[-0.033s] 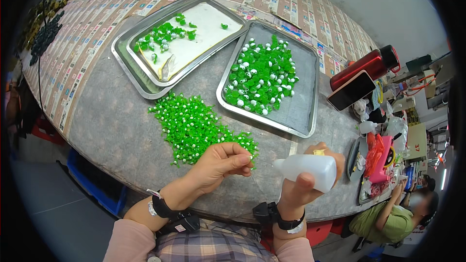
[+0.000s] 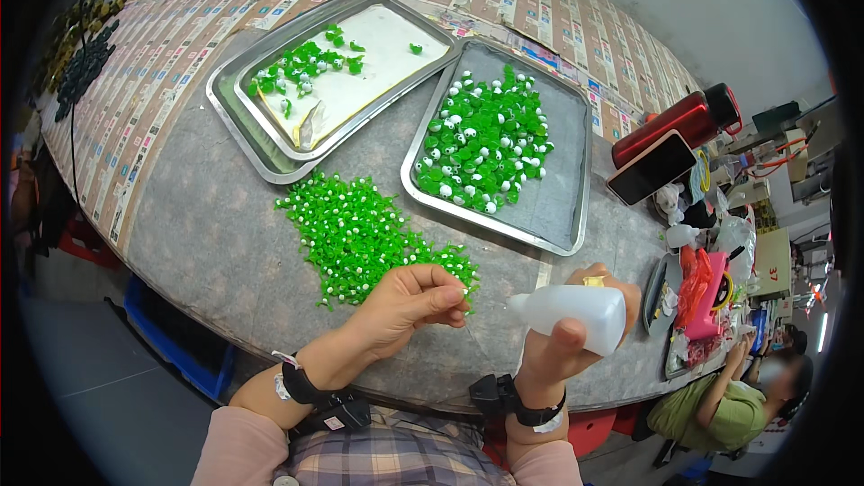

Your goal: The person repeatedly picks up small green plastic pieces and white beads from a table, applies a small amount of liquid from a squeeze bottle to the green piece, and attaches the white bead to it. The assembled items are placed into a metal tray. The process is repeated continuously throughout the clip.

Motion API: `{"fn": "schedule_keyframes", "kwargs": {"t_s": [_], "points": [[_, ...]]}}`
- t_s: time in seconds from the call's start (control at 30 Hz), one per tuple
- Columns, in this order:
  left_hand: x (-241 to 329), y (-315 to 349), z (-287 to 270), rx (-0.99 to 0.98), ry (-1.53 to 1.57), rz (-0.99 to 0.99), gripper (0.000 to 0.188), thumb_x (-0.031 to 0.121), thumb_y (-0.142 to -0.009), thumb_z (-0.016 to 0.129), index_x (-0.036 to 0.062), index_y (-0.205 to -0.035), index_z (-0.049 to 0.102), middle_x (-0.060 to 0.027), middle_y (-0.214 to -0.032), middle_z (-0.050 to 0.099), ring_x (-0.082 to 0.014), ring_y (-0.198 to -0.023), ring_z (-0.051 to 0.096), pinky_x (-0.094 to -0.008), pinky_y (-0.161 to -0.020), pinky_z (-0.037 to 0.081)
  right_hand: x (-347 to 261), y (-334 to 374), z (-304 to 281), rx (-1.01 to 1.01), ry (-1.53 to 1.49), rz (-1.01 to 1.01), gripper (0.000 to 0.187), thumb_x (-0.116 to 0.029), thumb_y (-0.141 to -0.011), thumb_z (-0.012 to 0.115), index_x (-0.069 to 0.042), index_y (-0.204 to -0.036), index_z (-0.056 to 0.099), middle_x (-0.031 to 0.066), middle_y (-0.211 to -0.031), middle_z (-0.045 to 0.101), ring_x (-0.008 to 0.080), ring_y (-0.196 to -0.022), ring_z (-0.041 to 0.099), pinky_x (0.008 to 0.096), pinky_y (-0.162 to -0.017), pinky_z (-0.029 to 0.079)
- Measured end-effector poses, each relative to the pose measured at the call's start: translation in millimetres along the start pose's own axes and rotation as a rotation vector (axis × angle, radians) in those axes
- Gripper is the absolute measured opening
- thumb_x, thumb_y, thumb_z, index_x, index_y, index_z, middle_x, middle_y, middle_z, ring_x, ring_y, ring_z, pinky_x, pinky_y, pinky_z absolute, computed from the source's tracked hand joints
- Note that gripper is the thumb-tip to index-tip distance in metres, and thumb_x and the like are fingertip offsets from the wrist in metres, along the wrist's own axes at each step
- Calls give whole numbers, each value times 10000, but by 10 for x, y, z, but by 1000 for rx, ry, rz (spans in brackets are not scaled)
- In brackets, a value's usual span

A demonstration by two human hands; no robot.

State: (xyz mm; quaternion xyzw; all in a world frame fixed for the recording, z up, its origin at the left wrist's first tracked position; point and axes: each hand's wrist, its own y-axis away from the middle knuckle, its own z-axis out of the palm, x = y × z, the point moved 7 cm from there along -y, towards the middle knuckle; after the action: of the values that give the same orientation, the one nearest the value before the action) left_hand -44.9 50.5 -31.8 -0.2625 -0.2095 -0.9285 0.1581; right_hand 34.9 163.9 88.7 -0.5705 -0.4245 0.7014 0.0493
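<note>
My left hand (image 2: 400, 308) is closed in a pinch over the near edge of a pile of small green plastic pieces with white dots (image 2: 355, 234). A tiny green-and-white piece (image 2: 466, 292) shows at its fingertips, mostly hidden by them. To the right, my right hand (image 2: 547, 362) grips a translucent white squeeze bottle (image 2: 580, 313), which lies sideways with its narrow nozzle toward the left fingertips. Nozzle and fingertips are apart. Beyond, a metal tray (image 2: 583, 171) bears many green pieces with white balls.
At the back left, two stacked metal trays (image 2: 236, 130) hold a white sheet with several green-and-white pieces. A red flask (image 2: 670, 130) and a leaning phone (image 2: 652, 167) stand at the right, near a pink container (image 2: 706, 297). A person in green (image 2: 711, 409) sits at the far right.
</note>
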Motion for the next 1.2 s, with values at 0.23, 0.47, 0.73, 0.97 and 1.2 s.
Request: {"fn": "schedule_keyframes", "kwargs": {"t_s": [0.23,0.47,0.73,0.97,1.2], "points": [[7,1,10,-12,-4,3,115,151,-773,571,40,-804,561,-44,-741,580,-110,-655,554,-256,-655,473,16,-10,23,14,46,-32,540,-445,-615,672,-22,-836,420,41,-712,408,148,-592,398,283,-527,328],[105,12,5,25,-152,193,93,60,-753,574,16,-835,562,-47,-767,582,-99,-699,550,-224,-653,455,-8,-1,-42,18,73,108,571,-548,-648,578,-36,-784,365,30,-712,340,126,-587,357,246,-548,322],[188,42,11,80,-304,329,110,9,-726,583,5,-833,556,-74,-809,568,-139,-718,556,-259,-664,471,99,60,-76,5,23,40,553,-481,-623,649,-16,-834,436,37,-701,406,153,-563,416,274,-499,319],[196,52,21,74,-305,328,106,5,-728,579,4,-831,557,-74,-808,568,-140,-723,556,-260,-667,474,75,47,-67,2,60,15,573,-469,-616,661,-11,-873,430,47,-718,420,156,-592,424,283,-554,360],[199,40,-24,129,-275,323,105,-2,-725,573,4,-829,558,-74,-774,574,-145,-693,565,-263,-651,479,275,-185,-515,137,68,236,480,-319,-656,669,-19,-917,401,31,-765,408,103,-696,434,208,-623,374]]}}
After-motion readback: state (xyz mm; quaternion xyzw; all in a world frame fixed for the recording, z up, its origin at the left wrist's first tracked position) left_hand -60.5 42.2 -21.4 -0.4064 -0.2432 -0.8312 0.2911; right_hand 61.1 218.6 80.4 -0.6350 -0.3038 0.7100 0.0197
